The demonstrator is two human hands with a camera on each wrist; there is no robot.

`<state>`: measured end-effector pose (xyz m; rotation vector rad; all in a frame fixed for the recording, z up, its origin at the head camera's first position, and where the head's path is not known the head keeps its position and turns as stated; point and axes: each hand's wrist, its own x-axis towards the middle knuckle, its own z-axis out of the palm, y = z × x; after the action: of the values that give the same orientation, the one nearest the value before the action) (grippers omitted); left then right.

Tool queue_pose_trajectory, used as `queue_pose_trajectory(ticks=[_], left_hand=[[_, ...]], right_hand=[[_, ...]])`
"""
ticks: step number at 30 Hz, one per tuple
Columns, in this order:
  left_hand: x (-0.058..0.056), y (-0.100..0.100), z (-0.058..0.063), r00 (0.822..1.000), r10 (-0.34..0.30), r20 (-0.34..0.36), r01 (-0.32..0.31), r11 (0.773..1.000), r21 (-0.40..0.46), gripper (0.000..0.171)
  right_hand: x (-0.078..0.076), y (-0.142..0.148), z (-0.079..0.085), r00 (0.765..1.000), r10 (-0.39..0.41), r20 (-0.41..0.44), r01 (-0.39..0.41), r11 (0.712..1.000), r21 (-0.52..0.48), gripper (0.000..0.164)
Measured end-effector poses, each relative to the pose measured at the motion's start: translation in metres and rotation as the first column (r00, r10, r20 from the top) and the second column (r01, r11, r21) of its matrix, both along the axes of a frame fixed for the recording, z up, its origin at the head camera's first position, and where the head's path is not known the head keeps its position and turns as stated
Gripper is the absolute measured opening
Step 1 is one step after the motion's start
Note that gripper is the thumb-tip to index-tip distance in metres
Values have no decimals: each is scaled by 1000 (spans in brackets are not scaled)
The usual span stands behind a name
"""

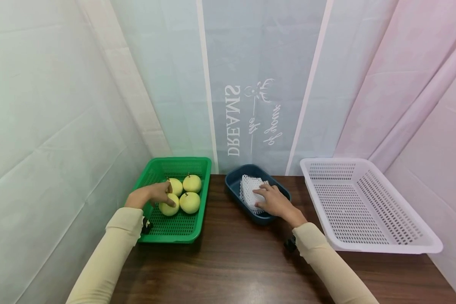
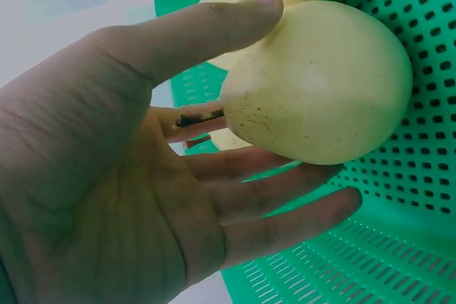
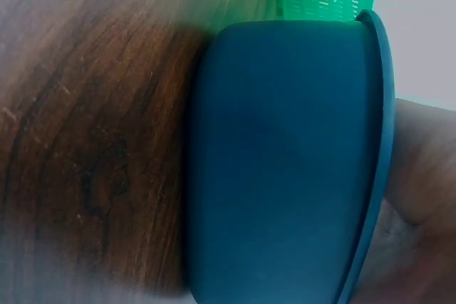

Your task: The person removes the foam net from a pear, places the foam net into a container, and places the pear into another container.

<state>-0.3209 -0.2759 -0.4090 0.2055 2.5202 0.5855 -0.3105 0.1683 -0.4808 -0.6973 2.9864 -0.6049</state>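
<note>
Several yellow-green pears (image 1: 190, 203) sit together in a green basket (image 1: 175, 235). Over the nearest left one is my left hand (image 1: 157, 194). The left wrist view shows that pear (image 2: 320, 83) between my thumb and nearly straight fingers, its stem pointing at my palm. White foam fruit nets (image 1: 249, 184) lie piled in a dark blue basin (image 1: 233, 185). My right hand (image 1: 275, 202) reaches over the basin's rim, fingers spread at the nets. From the right wrist, the basin's outer side (image 3: 285, 154) hides the fingertips.
A white perforated basket (image 1: 380, 246) stands at the right of the brown wooden table (image 1: 243, 261). Behind the containers hangs a pale curtain (image 1: 266, 50) with mirrored lettering. Light cloth walls (image 1: 53, 126) close in both sides.
</note>
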Motion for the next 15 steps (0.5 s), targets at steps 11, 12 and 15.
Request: queue_pose_trajectory(ticks=[11,12,15], left_hand=[[1,2,3,997,-44,-56,41,998,-54,50],[1,2,3,996,-52,-67,48,997,-63,49],[0,3,4,990,-89,-113,79,993,-88,47]], right_hand=[[-1,1,1,1000,-5,-6,5,998,59,50],[-1,1,1,1000,-5,-6,5,998,57,50],[-1,2,3,1000,-7,0,7,999,39,51]])
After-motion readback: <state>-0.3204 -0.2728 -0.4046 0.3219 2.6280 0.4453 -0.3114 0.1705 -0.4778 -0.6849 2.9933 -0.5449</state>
